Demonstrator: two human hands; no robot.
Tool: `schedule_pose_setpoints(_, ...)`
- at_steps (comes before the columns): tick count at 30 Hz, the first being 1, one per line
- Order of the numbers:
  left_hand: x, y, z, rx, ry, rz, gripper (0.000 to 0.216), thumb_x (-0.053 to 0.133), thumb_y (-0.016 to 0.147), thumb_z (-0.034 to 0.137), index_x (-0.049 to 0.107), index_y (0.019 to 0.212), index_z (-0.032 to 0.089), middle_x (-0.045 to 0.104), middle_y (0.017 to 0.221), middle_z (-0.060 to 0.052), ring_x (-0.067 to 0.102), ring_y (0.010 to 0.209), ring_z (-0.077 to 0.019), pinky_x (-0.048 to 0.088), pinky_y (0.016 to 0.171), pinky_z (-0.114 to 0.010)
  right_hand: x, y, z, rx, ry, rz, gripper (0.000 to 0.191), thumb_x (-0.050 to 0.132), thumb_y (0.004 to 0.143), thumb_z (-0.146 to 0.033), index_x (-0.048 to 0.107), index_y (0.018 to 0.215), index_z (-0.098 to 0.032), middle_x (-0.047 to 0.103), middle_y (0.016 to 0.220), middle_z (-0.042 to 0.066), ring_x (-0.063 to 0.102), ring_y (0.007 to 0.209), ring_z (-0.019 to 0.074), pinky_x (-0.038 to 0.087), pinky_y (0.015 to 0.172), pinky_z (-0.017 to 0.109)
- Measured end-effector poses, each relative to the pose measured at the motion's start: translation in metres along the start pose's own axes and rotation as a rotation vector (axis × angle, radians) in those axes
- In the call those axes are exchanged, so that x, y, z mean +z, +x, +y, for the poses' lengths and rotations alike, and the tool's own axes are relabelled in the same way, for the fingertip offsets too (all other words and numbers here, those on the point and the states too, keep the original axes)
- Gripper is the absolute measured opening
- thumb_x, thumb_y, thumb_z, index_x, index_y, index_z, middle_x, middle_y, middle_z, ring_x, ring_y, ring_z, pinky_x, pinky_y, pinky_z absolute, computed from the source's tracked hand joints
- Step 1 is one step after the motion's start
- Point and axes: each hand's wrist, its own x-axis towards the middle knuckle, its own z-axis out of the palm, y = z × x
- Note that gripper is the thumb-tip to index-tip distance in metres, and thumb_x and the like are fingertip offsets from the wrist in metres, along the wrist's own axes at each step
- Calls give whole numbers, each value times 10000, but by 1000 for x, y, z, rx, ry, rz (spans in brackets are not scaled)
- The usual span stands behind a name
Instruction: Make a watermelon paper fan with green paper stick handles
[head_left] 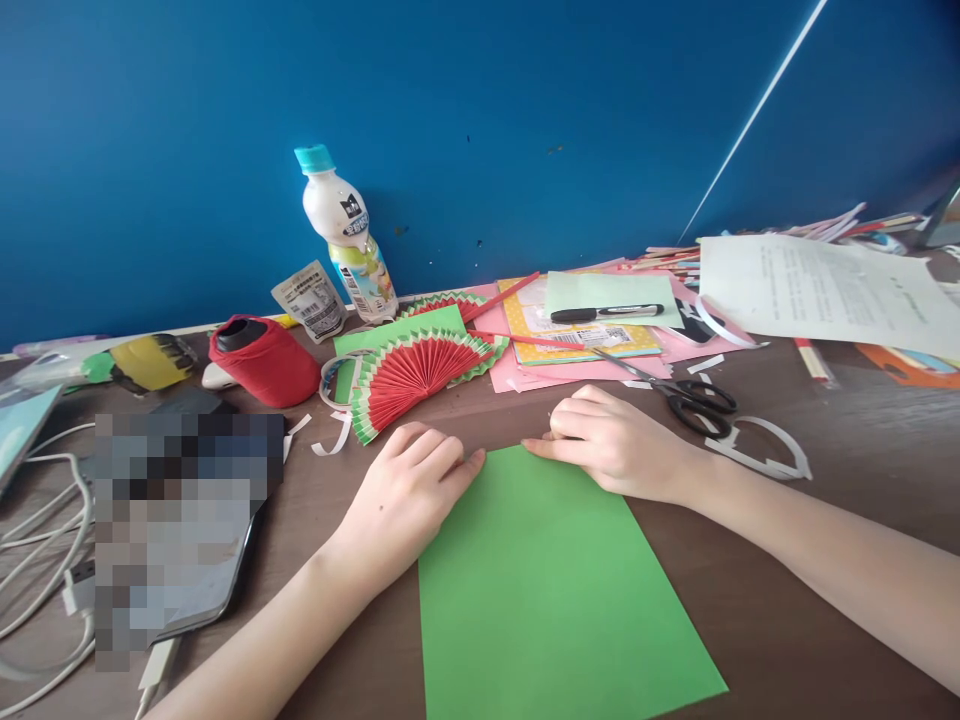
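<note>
A sheet of green paper [551,590] lies on the brown table in front of me. My left hand [416,480] is at its far left corner, fingers curled in and thumb against the edge. At the far right corner my right hand [611,440] has its fingers bent, the index finger and thumb at the paper's far edge. Both hands are closed at that edge; whether it is folded there cannot be made out. Just beyond my left hand rests a pleated red and green paper fan [420,375], shaped like a watermelon slice, with another fan partly behind it.
Black-handled scissors [701,405] lie beyond my right forearm, near white paper scraps [765,450]. A black marker [607,313] rests on paper packs. A bottle [349,240] and a red-wrapped roll [266,365] stand at the back. Left are a pixelated phone [195,520] and white cables [75,500].
</note>
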Motion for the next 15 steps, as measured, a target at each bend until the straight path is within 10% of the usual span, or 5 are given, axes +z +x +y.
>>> schedule_pose_setpoints(15, -11, 0, 15, -12, 196, -48, 216, 419, 871, 94, 626, 899, 148, 501, 587, 16, 465, 562, -116, 354, 598, -301, -6, -7, 0, 20, -28, 161, 230, 455, 761, -74, 662, 776, -175, 692, 687, 38, 619, 712, 149, 384, 657, 325)
